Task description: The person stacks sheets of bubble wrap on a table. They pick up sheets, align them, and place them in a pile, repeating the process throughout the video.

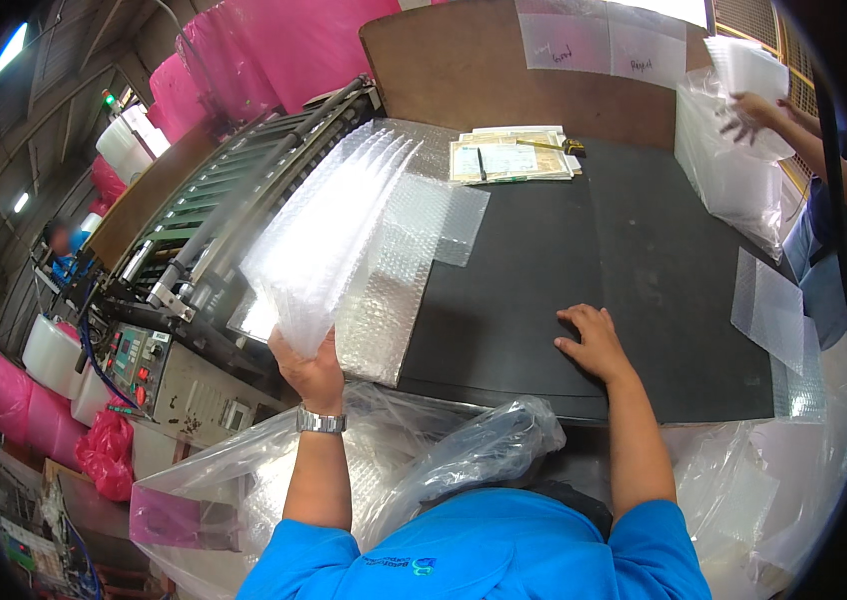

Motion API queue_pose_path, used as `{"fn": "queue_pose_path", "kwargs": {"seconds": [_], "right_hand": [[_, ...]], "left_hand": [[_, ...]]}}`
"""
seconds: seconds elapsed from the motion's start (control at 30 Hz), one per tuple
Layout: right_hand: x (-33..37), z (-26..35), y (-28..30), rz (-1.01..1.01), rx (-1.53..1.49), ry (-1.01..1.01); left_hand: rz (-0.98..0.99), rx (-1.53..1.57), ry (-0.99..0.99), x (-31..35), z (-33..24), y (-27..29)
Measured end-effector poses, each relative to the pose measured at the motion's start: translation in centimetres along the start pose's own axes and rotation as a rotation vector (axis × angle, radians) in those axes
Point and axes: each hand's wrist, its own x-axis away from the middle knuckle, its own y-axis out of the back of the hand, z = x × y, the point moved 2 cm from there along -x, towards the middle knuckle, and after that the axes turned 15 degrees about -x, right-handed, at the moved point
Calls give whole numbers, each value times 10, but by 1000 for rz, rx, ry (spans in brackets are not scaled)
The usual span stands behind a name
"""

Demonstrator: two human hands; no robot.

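My left hand [310, 372], with a metal watch on its wrist, grips the near end of a fanned stack of bubble wrap bags [329, 225]. The stack tilts up and away over the left part of the dark table. Beneath and beside it lie flat bubble wrap sheets [384, 310], with a smaller bubble wrap piece [459, 225] at their right edge. My right hand [592, 342] rests over the black tabletop [534, 270] near the front edge, fingers apart, holding nothing.
Papers [504, 160] with a pen and a tape measure [573, 147] lie at the back. A roller machine [214, 200] stands left. Another person's hand [754, 115] is by a clear plastic bag [734, 170] at right. Loose clear film [484, 450] hangs at the front edge.
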Motion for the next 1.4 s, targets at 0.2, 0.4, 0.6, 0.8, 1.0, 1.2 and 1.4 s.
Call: {"fn": "queue_pose_path", "kwargs": {"seconds": [0.2,0.4,0.6,0.8,1.0,1.2,1.4], "right_hand": [[0,-1,0,8,-12,-10],[0,-2,2,11,-17,-14],[2,-1,2,-15,-44,8],[3,0,3,18,-46,-14],[3,-2,3,18,-40,-4],[3,0,3,19,-32,-13],[1,-3,3,19,-29,-3]], "left_hand": [[68,382,349,-11,-10,3],[488,1407,1030,-25,-27,-25],[437,1438,1187,-35,-39,-51],[406,1333,1242,-35,-45,-62],[376,1363,1258,-33,-47,-64],[357,1448,1265,-34,-49,-63],[342,1459,1246,-33,-50,-65]]}}
